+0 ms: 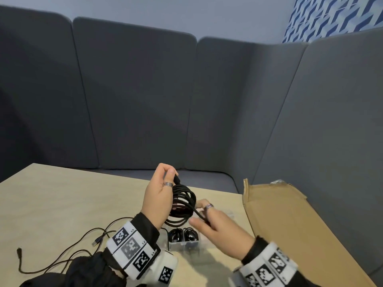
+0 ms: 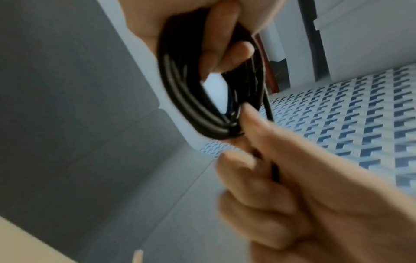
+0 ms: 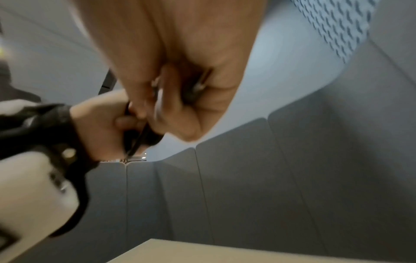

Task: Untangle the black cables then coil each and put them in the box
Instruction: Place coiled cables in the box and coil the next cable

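My left hand (image 1: 163, 183) holds a coil of thick black cable (image 1: 183, 204) upright above the table, thumb and fingers curled round its loops. The wound loops (image 2: 180, 99) fill the left wrist view. My right hand (image 1: 204, 214) grips the coil's loose tail (image 1: 200, 215) just right of the coil; in the right wrist view the tail (image 3: 195, 89) runs through its closed fingers. A small clear compartment box (image 1: 183, 243) sits on the table below the hands with two coiled black cables in it. A thin black cable (image 1: 62, 255) lies loose at the left.
A large open cardboard box (image 1: 279, 224) lies at the right side of the light wooden table (image 1: 72, 199). Grey padded sofa backs (image 1: 134, 100) wrap round the far and right sides. The thin cable's USB plug (image 1: 95, 242) rests near my left wrist.
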Motion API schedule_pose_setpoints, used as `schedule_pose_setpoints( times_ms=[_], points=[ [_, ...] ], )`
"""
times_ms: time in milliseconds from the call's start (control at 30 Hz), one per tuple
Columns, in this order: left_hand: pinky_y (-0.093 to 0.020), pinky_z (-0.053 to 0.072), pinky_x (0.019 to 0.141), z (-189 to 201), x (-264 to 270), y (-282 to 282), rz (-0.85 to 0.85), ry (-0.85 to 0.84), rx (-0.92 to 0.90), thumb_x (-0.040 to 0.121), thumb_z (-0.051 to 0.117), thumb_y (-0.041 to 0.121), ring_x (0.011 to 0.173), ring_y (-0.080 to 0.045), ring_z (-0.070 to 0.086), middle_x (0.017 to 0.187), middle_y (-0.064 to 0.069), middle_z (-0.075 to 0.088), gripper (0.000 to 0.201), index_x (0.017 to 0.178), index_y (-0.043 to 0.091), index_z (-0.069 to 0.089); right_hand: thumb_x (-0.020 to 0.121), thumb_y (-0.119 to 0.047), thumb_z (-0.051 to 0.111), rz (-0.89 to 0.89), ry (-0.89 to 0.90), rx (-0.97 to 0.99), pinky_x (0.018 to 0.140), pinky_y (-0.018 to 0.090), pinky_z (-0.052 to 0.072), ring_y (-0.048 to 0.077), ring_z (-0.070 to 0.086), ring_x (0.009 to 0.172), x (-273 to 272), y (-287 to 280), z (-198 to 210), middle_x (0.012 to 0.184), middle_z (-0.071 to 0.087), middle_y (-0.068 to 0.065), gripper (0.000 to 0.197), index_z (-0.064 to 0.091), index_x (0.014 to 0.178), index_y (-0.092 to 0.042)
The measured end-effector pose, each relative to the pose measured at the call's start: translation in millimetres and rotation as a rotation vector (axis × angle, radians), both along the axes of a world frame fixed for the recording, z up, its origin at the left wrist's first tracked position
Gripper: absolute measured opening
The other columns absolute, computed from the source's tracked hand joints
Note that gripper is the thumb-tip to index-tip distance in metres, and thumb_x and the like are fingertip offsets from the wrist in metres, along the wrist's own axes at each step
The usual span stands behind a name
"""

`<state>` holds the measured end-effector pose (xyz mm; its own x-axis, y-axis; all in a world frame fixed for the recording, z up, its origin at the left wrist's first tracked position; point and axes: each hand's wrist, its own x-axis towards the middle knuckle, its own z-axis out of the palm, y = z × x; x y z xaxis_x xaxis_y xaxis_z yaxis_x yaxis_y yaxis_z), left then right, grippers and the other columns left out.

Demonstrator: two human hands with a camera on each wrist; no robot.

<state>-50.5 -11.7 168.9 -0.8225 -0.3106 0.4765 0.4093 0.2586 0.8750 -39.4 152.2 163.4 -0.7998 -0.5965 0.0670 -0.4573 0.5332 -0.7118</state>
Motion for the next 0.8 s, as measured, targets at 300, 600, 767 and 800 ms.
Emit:
schedule_pose_setpoints(
  times_ms=[300, 600, 767, 800],
  points=[
    [-0.018, 0.026, 0.034, 13, 10, 6, -0.224, -0.3, 0.065, 0.1, 0.035, 0.023, 0.034, -0.004, 0.028, 0.049, 0.008, 0.038, 0.025, 0.078, 0.013, 0.043, 0.085, -0.034, 0.051, -0.419, 1.129, 0.276, 0.068, 0.029, 0.025, 0.018, 0.043, 0.078, -35, 33, 27, 0.08, 0.056, -0.004, 0.016, 0.065, 0.08, -0.027],
    [-0.021, 0.036, 0.046, 11, 5, 27, -0.125, -0.243, 0.237, 0.1, 0.036, 0.017, 0.049, -0.008, 0.042, 0.065, 0.002, 0.046, 0.027, 0.075, 0.012, 0.045, 0.095, -0.011, 0.048, -0.316, -0.544, -0.892, 0.067, 0.024, 0.054, 0.013, 0.067, 0.076, -12, -12, 5, 0.084, 0.071, 0.008, 0.018, 0.065, 0.096, -0.005],
    [-0.025, 0.035, 0.047, 5, -1, 24, -0.076, -0.249, 0.235, 0.1, 0.037, 0.02, 0.052, -0.011, 0.042, 0.065, 0.003, 0.046, 0.027, 0.075, 0.013, 0.045, 0.097, -0.029, 0.042, -0.242, -0.692, -0.861, 0.078, 0.03, 0.051, 0.018, 0.063, 0.08, -10, -12, 4, 0.096, 0.06, 0.022, 0.03, 0.063, 0.093, -0.008],
    [-0.023, 0.034, 0.044, 4, -2, 24, -0.07, -0.255, 0.233, 0.1, 0.037, 0.02, 0.051, -0.012, 0.041, 0.065, 0.002, 0.045, 0.027, 0.075, 0.013, 0.045, 0.096, -0.037, 0.044, -0.201, -0.705, -0.846, 0.077, 0.029, 0.05, 0.016, 0.064, 0.077, -9, -11, 6, 0.093, 0.059, 0.019, 0.03, 0.06, 0.091, -0.011]
  ],
)
